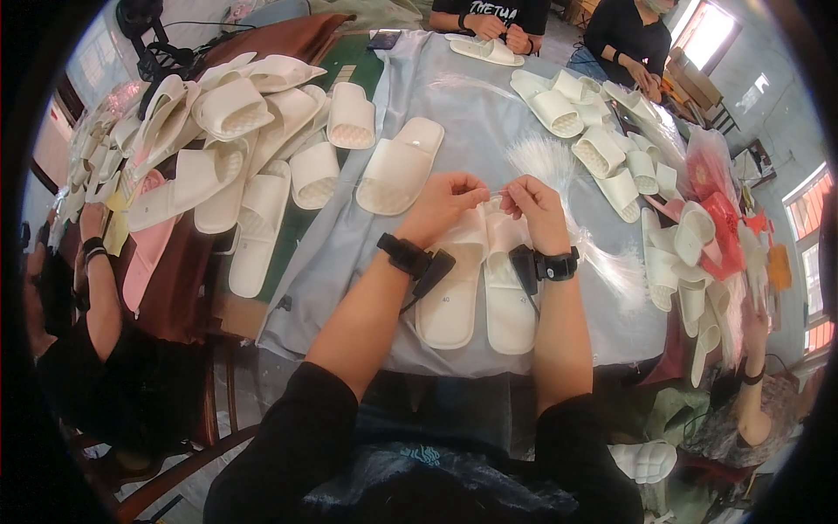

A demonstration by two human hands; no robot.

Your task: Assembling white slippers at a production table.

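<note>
Two cream slide slippers lie side by side in front of me, the left slipper (447,306) and the right slipper (511,310), toes pointing away. Over their toe ends my left hand (451,201) and my right hand (534,210) meet, fingertips pinched and almost touching. A thin clear strand seems to run between them, too fine to make out fully. Just beyond my left hand rests a single cream slipper (400,166). To the right of my right hand, a bundle of clear plastic strands (559,166) fans out over the grey cloth (340,288).
Piled cream slippers (231,113) fill the left side, with a pink slipper (144,253) among them. More slippers (602,140) lie along the right, near a red plastic bag (723,231). Co-workers' hands show at the far edge and both sides. A phone (384,39) lies at the back.
</note>
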